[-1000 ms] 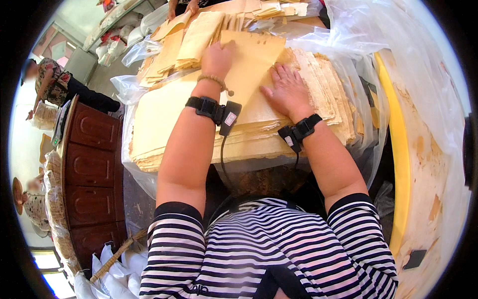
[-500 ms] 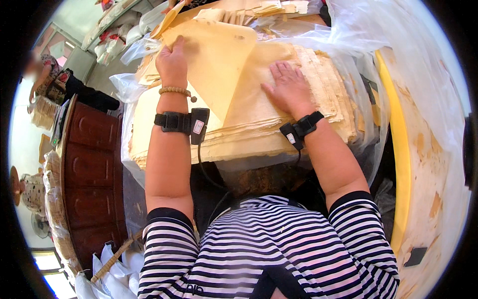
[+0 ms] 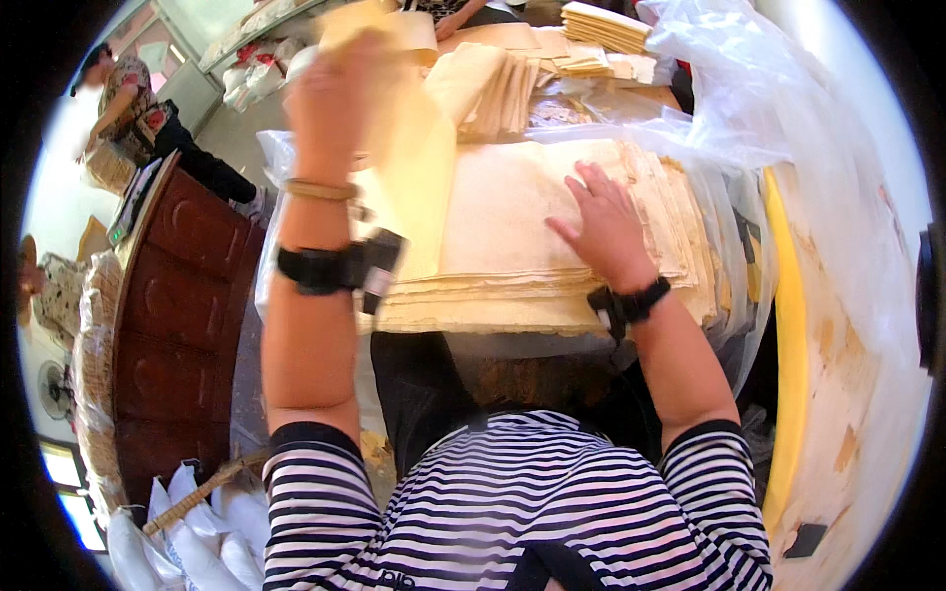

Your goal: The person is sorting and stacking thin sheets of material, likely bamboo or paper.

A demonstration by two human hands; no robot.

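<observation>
A thick stack of pale, rough-edged paper sheets (image 3: pixel 517 212) lies in front of me. My left hand (image 3: pixel 340 98), smeared by motion, is raised over the stack's left side. It grips a yellowish paper sheet (image 3: pixel 419 197), lifted and folded back to the left, with its lower part still over the stack. The exact finger placement is blurred. On the right part of the stack is my right hand (image 3: pixel 606 222), palm down with fingers spread and nothing in it; whether it presses on the top sheet I cannot tell.
Beyond the stack are bundles of folded paper (image 3: pixel 493 89) and a pile of cut sheets (image 3: pixel 606 28), near another person's hand (image 3: pixel 453 20). Clear plastic sheeting (image 3: pixel 729 108) hangs at right beside a yellow edge (image 3: pixel 788 345). A dark wooden cabinet (image 3: pixel 182 325) and white sacks (image 3: pixel 197 537) stand at left.
My left hand has swung up and left with the yellowish sheet, uncovering more of the pale stack. My right hand has shifted slightly right and nearer me on the stack.
</observation>
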